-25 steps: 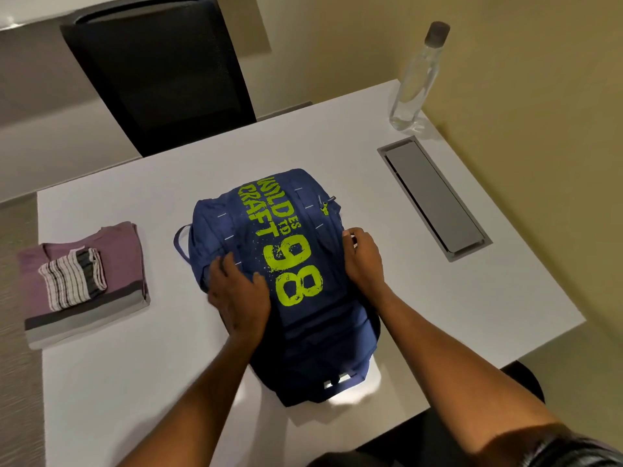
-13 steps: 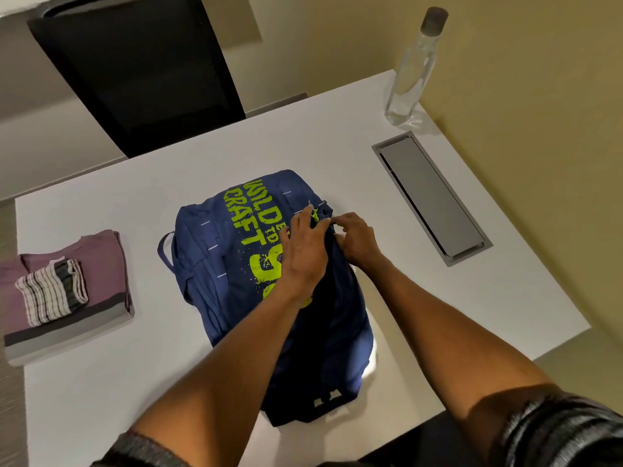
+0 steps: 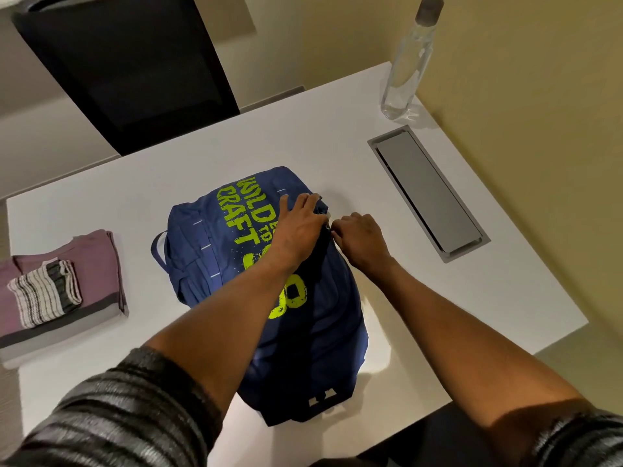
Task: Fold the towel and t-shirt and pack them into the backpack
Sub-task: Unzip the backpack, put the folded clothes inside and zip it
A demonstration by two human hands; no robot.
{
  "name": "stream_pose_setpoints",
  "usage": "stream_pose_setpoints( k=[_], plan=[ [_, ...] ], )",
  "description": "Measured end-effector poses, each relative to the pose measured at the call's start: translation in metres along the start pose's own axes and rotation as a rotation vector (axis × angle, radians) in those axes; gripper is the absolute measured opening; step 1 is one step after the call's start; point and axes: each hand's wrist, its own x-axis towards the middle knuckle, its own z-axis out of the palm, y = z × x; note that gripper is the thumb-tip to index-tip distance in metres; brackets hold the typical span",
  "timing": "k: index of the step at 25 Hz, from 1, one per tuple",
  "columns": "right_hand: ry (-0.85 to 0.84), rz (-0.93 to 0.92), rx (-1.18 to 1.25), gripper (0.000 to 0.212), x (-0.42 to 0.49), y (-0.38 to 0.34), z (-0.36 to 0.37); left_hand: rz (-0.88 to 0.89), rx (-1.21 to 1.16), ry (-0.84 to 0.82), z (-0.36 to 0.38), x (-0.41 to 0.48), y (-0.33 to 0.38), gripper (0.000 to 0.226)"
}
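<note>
Centrally, a navy backpack [image 3: 202, 237] is laid flat on the white table [image 3: 438, 298], with its base brought close to the near edge and its top pointed toward the far side. A strip of bare tabletop is left on either side of it. To the left, by the table's left edge, a folded mauve t-shirt [image 3: 97, 261] with grey bands is set down, and a folded striped towel [image 3: 45, 296] is stacked on top of it, well apart from the backpack. To the right, a long grey metal flap [image 3: 428, 193] is sunk flush into the tabletop, and a clear bottle [image 3: 406, 65] is stood upright near the far right corner. A black chair [image 3: 128, 62] is seen beyond the far edge.

The left hand [image 3: 298, 227] is laid across the backpack's upper right part, its fingers bent over the fabric and closed on the edge. The right hand [image 3: 359, 239] is held just beside it, fingers curled and pinched at the same edge; what exactly is pinched cannot be told.

The backpack's cloth is smooth and creased, and lime lettering is printed on it. The towel is ribbed with dark stripes.
</note>
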Motion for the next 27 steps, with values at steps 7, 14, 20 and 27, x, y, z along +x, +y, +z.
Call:
stream_pose_setpoints(
  k=[7, 14, 20, 27],
  plan=[
    [-0.028, -0.092, -0.230, 0.034, -0.046, -0.009, -0.019, 0.040, 0.144, 0.047, -0.015, 0.008, -0.002, 0.024],
    [-0.156, -0.085, -0.359, 0.024, -0.113, -0.028, -0.034, -0.013, 0.142, 0.106, -0.007, 0.005, 0.002, 0.018],
    [-0.067, -0.108, -0.288, 0.019, -0.187, -0.045, -0.015, -0.042, 0.085, 0.345, 0.006, 0.004, -0.001, 0.012],
    [0.091, 0.095, -0.161, 0.014, -0.192, -0.070, -0.021, 0.388, -0.139, 0.042, -0.005, -0.057, 0.035, 0.027]
  ],
)
